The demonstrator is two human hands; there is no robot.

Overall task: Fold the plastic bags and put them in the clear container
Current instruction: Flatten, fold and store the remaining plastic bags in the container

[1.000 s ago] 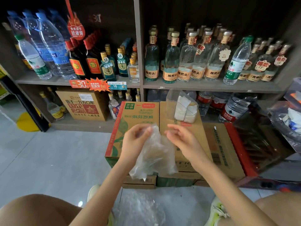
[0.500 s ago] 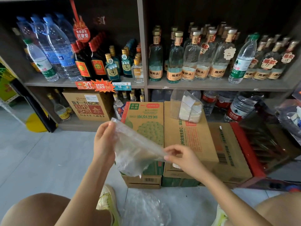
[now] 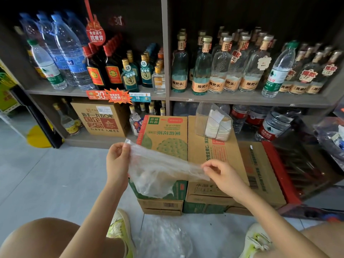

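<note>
Spanning the full width of the background, the shelf unit (image 3: 242,99) is carrying rows of bottles, and its front edge is running just behind the work area. The grey floor (image 3: 46,174) is lying open to the left of the hands, giving free room on that side. On the right, a dark object with a red edge (image 3: 279,174) is closing off the space. A stack of cardboard boxes (image 3: 214,146) is standing on the floor in front of the shelf unit.

The plastic bag (image 3: 158,170) is hanging in the air over the near left part of the stack. Its upper edge is being stretched between both hands, and its lower part is sagging loose in front of the green box face. The clear container (image 3: 202,118) is sitting at the far edge of the box top and is holding whitish folded material. A loose heap of further bags (image 3: 162,237) is lying on the floor between the person's shoes (image 3: 121,228).

The left hand (image 3: 117,159) is pinching the bag's upper left corner, which is the higher end. The right hand (image 3: 221,174) is pinching the opposite, lower end above the brown box top.
</note>
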